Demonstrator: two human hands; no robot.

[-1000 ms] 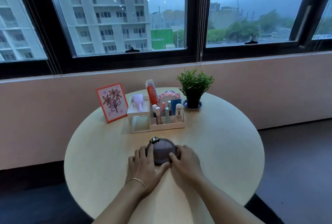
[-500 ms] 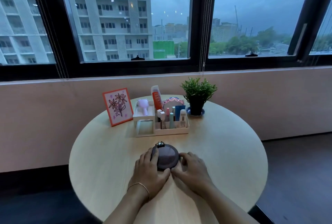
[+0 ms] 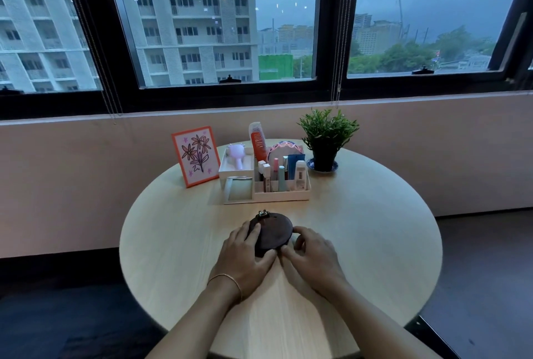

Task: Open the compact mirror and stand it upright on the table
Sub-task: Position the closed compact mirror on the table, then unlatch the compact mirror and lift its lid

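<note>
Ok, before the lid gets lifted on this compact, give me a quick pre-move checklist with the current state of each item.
1. compact mirror lies flat on the table: ok.
2. Lid closed, ready to open: ok, no gap visible.
3. left hand steadies it, fingers on the lid's left side: ok.
4. right hand at the near right edge, fingertips at the rim: ok; whether a nail is in the seam, cannot tell.
5. Metal clasp on the far edge, released or not: cannot tell.
6. Bare table between the mirror and the organizer for standing it up: ok.
</note>
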